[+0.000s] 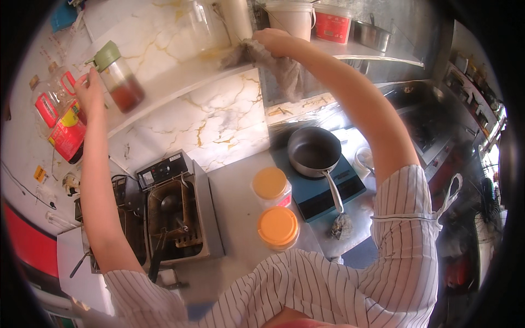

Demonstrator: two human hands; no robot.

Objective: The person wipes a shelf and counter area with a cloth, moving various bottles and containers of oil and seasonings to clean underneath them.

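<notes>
My right hand (275,40) is shut on a grey-brown cloth (289,74), which hangs over the edge of the wall shelf (176,88). At the shelf's left part my left hand (88,88) is raised beside a clear pitcher with a green lid (123,84) and dark red liquid inside. Its fingertips are near the pitcher's handle; whether they grip it cannot be told. Large plastic bottles with red labels (67,131) stand just left of that hand.
Below are a deep fryer (176,221), two orange-lidded jars (277,225) and a saucepan (315,151) on an induction cooker (344,186). A crumpled cloth (341,226) lies by the pan handle. White bucket (290,20), red-labelled tub (333,24) and metal pot (372,35) stand at upper right.
</notes>
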